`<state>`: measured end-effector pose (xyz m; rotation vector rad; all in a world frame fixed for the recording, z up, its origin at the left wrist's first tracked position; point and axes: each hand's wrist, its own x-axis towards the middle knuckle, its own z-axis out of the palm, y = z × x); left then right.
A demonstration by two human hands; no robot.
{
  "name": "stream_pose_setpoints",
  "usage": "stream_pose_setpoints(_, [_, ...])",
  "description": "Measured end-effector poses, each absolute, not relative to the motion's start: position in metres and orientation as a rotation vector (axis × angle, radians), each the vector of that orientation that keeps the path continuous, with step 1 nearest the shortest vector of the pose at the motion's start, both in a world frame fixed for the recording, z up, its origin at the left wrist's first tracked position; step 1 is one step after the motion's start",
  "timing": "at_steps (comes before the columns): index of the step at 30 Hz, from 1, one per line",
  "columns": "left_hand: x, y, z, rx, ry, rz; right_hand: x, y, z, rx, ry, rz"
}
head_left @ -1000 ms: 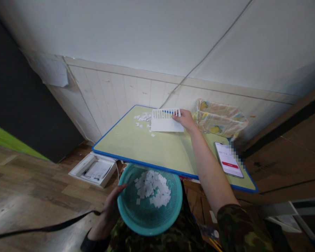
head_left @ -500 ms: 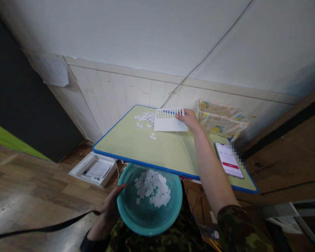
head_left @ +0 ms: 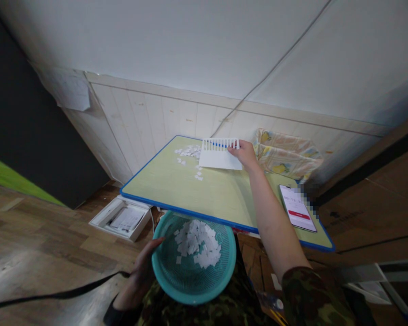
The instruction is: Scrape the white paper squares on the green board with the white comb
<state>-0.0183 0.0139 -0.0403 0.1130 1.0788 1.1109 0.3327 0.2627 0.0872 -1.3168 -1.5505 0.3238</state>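
Head view, the only one: step in hand looks like gathering paper bits (head_left: 189,151) on the table (head_left: 163,183) with a slotted white plate (head_left: 221,159). Right hand (head_left: 244,155) pinches the plate's right end, thumb in front, other fingers mostly hidden. Plate tilted beside the pile, covering part of it; can't tell if its lower edge touches the table. A few strays lie near its lower left corner. Left hand (head_left: 144,260) is curled on the left rim of the teal basket (head_left: 187,284), below the table's near edge, with more bits inside. Next move likely calls for the plate's edge down flat and a steady basket. Around: phone (head_left: 297,207) beside the right forearm, cloth-lined bin (head_left: 285,156) just behind the right hand; both limit rightward room. Box (head_left: 122,221) on floor, left, clear of the work.
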Motion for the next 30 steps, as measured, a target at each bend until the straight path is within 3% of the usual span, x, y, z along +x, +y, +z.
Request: stream_pose_setpoints(30, [-0.008,0.015,-0.024,0.234,1.129,1.027,0.326,0.251,0.097,-1.307,-1.551,0.529])
